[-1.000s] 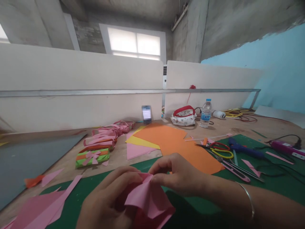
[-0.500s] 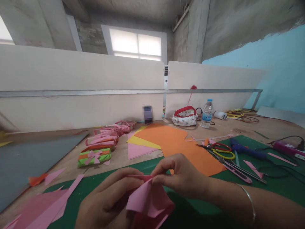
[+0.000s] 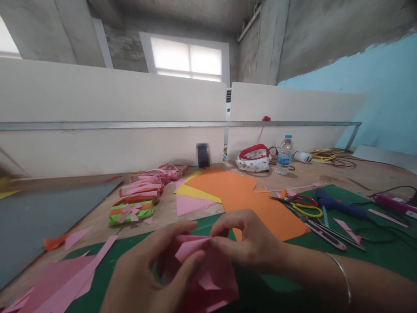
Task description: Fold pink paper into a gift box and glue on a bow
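A folded piece of pink paper (image 3: 208, 278) is held low in the middle of the view, above a green cutting mat (image 3: 283, 278). My left hand (image 3: 153, 274) grips it from the left, thumb and fingers wrapped around its folds. From the right, my right hand (image 3: 250, 241) pinches the paper's top edge between thumb and fingers; a thin silver bangle (image 3: 342, 278) sits on that wrist. Much of the paper is hidden behind my fingers.
Orange (image 3: 247, 195), yellow and pink sheets lie beyond the mat. Scissors (image 3: 299, 204), a blue glue gun (image 3: 339, 204) and a pink cutter (image 3: 325, 232) lie at the right. A green-and-orange paper box (image 3: 130, 211), pink paper loops (image 3: 146, 184), a water bottle (image 3: 284, 154) and a pouch (image 3: 253, 158) stand farther back.
My left thumb and fingers have shifted up over the pink paper, folding its top flap down and flatter. My right hand keeps its pinch. The view drifted slightly.
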### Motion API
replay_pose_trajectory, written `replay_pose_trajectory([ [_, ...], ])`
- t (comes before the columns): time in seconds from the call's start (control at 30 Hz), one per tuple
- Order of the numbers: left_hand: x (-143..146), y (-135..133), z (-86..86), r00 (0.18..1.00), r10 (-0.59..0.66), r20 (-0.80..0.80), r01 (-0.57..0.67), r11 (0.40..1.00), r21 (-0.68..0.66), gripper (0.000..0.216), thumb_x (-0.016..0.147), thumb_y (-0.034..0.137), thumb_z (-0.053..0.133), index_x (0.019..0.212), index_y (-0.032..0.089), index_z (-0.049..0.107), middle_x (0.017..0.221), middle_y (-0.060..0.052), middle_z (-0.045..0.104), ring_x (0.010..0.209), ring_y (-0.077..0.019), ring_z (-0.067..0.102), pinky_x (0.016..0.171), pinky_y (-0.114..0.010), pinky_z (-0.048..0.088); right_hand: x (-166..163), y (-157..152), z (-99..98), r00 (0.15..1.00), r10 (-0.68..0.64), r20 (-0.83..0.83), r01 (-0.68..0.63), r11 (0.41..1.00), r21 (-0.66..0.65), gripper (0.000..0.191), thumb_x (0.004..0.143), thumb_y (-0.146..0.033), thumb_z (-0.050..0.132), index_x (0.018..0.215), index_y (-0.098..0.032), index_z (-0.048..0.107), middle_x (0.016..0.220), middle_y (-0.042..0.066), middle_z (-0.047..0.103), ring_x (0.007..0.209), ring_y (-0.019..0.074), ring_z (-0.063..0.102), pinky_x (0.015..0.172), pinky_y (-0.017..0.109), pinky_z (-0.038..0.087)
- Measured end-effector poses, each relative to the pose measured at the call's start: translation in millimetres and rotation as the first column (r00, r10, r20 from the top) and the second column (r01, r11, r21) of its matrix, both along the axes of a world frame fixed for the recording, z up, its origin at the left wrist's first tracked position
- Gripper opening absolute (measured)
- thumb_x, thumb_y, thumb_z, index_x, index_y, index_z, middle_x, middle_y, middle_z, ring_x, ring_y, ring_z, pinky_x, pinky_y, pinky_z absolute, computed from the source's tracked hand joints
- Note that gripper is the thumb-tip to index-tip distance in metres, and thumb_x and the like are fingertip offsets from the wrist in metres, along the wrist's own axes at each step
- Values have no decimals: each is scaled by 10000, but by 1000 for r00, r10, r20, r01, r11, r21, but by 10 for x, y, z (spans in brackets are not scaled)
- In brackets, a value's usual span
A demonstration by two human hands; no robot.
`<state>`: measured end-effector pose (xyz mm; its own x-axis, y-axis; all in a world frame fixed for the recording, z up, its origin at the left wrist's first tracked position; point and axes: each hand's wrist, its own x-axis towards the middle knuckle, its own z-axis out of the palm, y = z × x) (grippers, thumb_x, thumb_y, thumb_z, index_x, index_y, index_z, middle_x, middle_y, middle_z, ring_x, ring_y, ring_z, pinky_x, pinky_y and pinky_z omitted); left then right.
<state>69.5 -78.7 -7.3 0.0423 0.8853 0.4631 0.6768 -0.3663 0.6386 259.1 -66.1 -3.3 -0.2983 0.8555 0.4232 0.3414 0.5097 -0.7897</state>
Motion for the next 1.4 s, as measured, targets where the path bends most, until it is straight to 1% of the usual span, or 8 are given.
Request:
replay_pose_trajectory([
  [0.1, 20, 16, 27, 999, -32, 26, 33, 998, -57, 190, 658, 496, 633, 767, 345, 672, 762, 101, 719, 718, -152, 638, 633, -213, 437, 2, -13, 2, 999, 37, 34, -38, 999, 35, 84, 751, -163, 632, 735, -121, 702, 657, 18, 657, 619, 108, 580, 593, 185, 457],
  [0.27, 92, -50, 122, 991, -99, 88, 115, 972, -207, 206, 740, 463, 550, 689, 288, 645, 644, 85, 670, 622, -129, 599, 610, -220, 405, -12, -23, -20, 993, 97, 68, -103, 991, 85, 125, 790, -210, 631, 777, -108, 702, 690, 36, 662, 639, 104, 583, 599, 173, 445],
  [0.63, -29, 31, 157, 932, -361, -33, 351, 922, -160, 140, 726, 393, 641, 625, 302, 673, 599, 68, 636, 563, -98, 565, 525, -180, 411, -56, -99, -8, 978, 158, 137, -192, 937, 291, 156, 801, -121, 588, 682, -90, 683, 620, 46, 631, 592, 98, 543, 563, 177, 396],
  [0.87, -118, 61, 186, 910, -415, -4, 411, 902, -136, 128, 759, 416, 611, 703, 367, 715, 706, 87, 719, 676, -102, 655, 620, -149, 479, -35, -54, 50, 982, 170, 84, -182, 970, 160, 85, 761, -112, 654, 697, -100, 709, 635, 31, 658, 607, 97, 580, 578, 164, 421],
  [1.03, -175, 101, 107, 964, -267, -13, 266, 963, -32, 158, 740, 433, 613, 842, 388, 725, 790, 78, 754, 736, -137, 693, 654, -178, 523, 21, 9, -11, 977, 187, 99, -190, 982, 22, 69, 747, -146, 679, 766, -116, 737, 680, 40, 685, 633, 120, 606, 597, 190, 447],
  [1.2, -119, 101, 29, 972, -219, -84, 223, 974, 40, 321, 814, 432, 525, 1121, 392, 610, 952, 48, 731, 866, -159, 673, 774, -258, 527, -20, 4, -8, 978, 115, 176, -129, 989, 73, 121, 758, -216, 664, 756, -108, 719, 628, 23, 636, 582, 115, 536, 556, 215, 410],
  [1.3, -117, 112, 27, 996, -86, -29, 87, 996, 21, 496, 763, 555, 531, 1231, 394, 505, 1159, 15, 652, 1036, -223, 612, 873, -379, 506, -14, 31, 33, 997, 38, 63, -37, 999, -4, 89, 755, -160, 630, 738, -128, 711, 640, 7, 634, 600, 106, 528, 565, 203, 410],
  [1.4, -88, 102, 42, 998, -36, 41, 40, 994, -101, 732, 677, 611, 580, 1331, 352, 375, 1297, -31, 550, 1139, -279, 544, 925, -462, 465, 16, 91, 43, 985, 40, -167, -70, 982, -177, 92, 753, -173, 614, 775, -138, 696, 734, 20, 664, 677, 125, 573, 614, 219, 444],
])
